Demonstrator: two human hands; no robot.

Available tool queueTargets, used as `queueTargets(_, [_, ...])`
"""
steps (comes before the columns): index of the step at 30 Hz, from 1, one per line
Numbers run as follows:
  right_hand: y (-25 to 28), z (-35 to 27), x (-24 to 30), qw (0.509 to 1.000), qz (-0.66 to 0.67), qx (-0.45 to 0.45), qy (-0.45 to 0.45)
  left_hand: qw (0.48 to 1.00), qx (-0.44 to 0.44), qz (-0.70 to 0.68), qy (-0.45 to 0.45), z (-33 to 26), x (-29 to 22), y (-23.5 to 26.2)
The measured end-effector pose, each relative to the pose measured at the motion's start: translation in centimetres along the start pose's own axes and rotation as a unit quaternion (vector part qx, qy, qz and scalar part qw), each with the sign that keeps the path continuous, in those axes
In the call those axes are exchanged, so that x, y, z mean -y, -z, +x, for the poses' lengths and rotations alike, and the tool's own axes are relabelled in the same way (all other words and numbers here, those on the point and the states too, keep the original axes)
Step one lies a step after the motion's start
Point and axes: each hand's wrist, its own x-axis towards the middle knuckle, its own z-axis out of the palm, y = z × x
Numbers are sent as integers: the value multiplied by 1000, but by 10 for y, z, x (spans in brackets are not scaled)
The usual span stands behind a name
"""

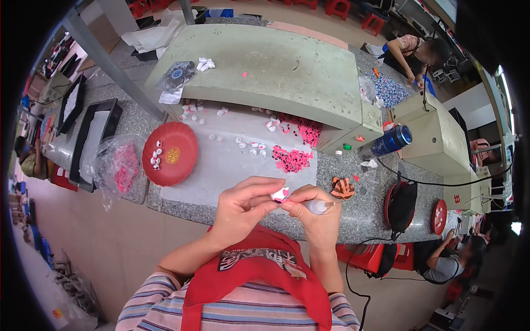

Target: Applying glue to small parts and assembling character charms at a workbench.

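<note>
Hands: left hand (240, 208) and right hand (310, 212) meet above the granite bench edge (359, 218).
Grip: left fingertips pinch a small white-and-pink piece (280, 193); right fist is closed around a white pen-like tool (321, 206).
Nearby: red round tray (178, 144), loose pink parts (291, 159).
Risk: the piece is tiny; a loosened pinch could likely drop it off the bench edge.

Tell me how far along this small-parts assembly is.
Done, apparently: a few white pieces sit on the red plate. In hand: the left hand and right hand pinch one white-and-pink piece; the right also holds a white pen-like tool. Left: scattered white pieces and pink part piles on the white sheet.
</note>
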Motion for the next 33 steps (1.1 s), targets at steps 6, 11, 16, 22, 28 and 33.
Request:
queueTargets(6, [-1, 1, -3, 998, -43, -37, 31, 1000, 29, -9, -1, 9, -3, 7])
queueTargets(11, [5, 8, -3, 996, -76, -1, 56, 998, 19, -43, 29, 15, 4, 4])
queueTargets(16, [14, 22, -11, 998, -60, 14, 18, 989, -15, 128, -75, 21, 18, -2])
queueTargets(22, [21, 48, -25, 999, -21, 11, -46, 977, -31, 189, -92, 40, 34, 2])
queueTargets(28, [26, 67, -35, 998, -31, 19, -45, 994, -53, 98, -9, 54, 44, 7])
queueTargets(33, [24, 76, -41, 998, -44, -5, -48, 994, -45, 101, 7, 65, 50, 11])
